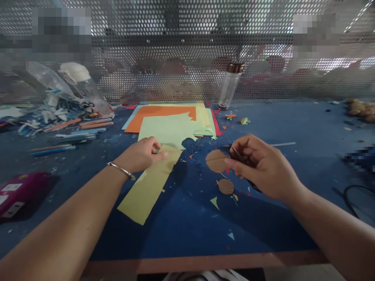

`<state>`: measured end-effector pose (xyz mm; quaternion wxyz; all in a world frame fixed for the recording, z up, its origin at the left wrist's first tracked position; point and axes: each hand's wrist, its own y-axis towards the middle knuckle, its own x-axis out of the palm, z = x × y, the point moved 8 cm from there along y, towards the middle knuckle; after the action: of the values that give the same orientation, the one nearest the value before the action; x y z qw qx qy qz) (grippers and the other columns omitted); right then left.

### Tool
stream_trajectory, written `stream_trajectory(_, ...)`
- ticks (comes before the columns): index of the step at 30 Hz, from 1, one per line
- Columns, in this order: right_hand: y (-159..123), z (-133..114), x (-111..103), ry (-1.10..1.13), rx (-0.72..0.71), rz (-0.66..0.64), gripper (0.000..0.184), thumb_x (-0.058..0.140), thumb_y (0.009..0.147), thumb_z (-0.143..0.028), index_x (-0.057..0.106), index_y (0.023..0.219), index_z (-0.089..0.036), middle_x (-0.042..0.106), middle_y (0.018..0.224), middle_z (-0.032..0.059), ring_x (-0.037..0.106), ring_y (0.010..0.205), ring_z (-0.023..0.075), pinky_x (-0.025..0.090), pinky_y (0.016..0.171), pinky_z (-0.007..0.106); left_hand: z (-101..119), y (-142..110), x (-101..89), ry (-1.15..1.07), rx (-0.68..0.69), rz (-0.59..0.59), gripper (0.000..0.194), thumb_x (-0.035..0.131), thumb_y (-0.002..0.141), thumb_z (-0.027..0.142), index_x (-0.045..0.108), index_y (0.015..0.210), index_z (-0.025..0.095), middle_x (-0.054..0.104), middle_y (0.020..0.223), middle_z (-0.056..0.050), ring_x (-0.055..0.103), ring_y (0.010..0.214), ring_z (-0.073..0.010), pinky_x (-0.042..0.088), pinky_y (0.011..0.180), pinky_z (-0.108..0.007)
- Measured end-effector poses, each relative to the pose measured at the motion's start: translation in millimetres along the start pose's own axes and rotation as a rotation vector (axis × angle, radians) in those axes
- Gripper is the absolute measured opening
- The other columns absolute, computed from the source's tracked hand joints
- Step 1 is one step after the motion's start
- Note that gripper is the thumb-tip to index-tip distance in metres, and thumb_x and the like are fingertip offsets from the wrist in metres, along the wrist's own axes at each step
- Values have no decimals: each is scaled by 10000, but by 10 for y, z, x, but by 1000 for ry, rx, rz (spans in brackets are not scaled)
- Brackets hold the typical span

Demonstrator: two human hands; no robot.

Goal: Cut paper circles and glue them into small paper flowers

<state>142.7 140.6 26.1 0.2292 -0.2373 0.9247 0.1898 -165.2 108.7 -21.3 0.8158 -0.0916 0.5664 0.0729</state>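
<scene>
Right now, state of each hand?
Left hand: closed, holding the yellow paper strip, thumb on top.
Right hand: closed around a dark tool, probably scissors; thumb at the edge of the larger brown disc, grip on it unclear.

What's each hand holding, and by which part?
Left hand: yellow paper, near its far end. Right hand: dark tool, around its middle; larger brown disc: cannot tell.

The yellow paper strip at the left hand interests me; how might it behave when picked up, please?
The yellow paper strip is probably floppy, being long and sheet-like. It should feel light, since it shows hardly any thickness. It may tear fairly easily, perhaps starting from its uneven right-hand edge.
</scene>
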Motion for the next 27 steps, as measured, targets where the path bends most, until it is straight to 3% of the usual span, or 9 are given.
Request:
stream_trajectory(2, -2, -42, -21, -22, -24, 8, 198, 721, 868, -311, 550, 913, -222, 573, 740, -47, 502, 512, 67, 429, 498, 233, 111, -8, 41, -55, 58, 22, 422, 624, 802, 546, 654, 1005, 177, 686, 1002, -130, 645, 866, -260, 511, 767, -381)
stream_trajectory(5, 0, -63, -43, -40, -37, 8, 192, 715, 869, -299, 548, 922, -222, 580, 738, -44, 511, 518, 71, 424, 500, 233, 371, -89, 160, -183, 155, -88, 372, 593, 856, 514, 686, 1021, 194, 697, 1022, -109, 644, 857, -230, 513, 754, -346)
stream_trajectory(8, 12, -38, -62, -46, -46, 13, 185, 710, 873, -291, 545, 922, -224, 579, 730, -43, 513, 519, 74, 428, 502, 233, 472, -118, 55, -227, 207, -23, 488, 571, 878, 496, 639, 1262, 203, 676, 1160, -109, 648, 917, -226, 525, 788, -337)
stream_trajectory(12, 35, -1, -56, -32, -59, 7, 187, 706, 888, -303, 538, 920, -228, 571, 720, -50, 520, 528, 75, 441, 518, 231, 19, 35, -296, 5, 43, 264, 552, 570, 853, 447, 630, 1303, 134, 684, 1179, -162, 654, 989, -292, 503, 917, -401)
stream_trajectory(15, 35, 1, -41, -52, -51, -6, 184, 707, 892, -315, 547, 925, -230, 567, 723, -51, 509, 532, 73, 436, 520, 232, -465, 163, -344, 106, -167, 237, 571, 584, 825, 547, 669, 1219, 143, 725, 1124, -186, 671, 997, -357, 499, 907, -441)
stream_trajectory(17, 23, -15, -38, -77, -51, -11, 176, 706, 891, -313, 554, 920, -228, 564, 719, -49, 491, 529, 72, 422, 513, 234, -615, 195, -332, 109, -210, 218, 590, 602, 792, 616, 695, 1141, 150, 733, 1108, -202, 674, 1008, -389, 500, 875, -456)
stream_trajectory(22, -2, -47, -36, -101, -59, -10, 175, 701, 885, -315, 559, 924, -220, 574, 743, -33, 476, 528, 71, 400, 500, 238, -624, 181, -265, 33, -283, 184, 611, 681, 640, 732, 692, 919, 188, 739, 1015, -177, 683, 953, -412, 480, 790, -451)
stream_trajectory(25, 4, -34, -23, -84, -52, -17, 192, 708, 879, -331, 558, 924, -218, 572, 747, -30, 485, 528, 74, 414, 504, 240, -537, 185, -261, -26, -251, 201, 462, 708, 630, 645, 620, 739, 205, 716, 837, -120, 682, 833, -364, 468, 732, -406)
stream_trajectory(27, 14, -17, -17, -69, -43, -23, 197, 708, 878, -336, 554, 918, -220, 566, 732, -35, 499, 529, 78, 428, 511, 242, -479, 181, -293, -71, -208, 261, 356, 701, 662, 541, 592, 723, 207, 707, 828, -96, 674, 827, -322, 465, 742, -377)
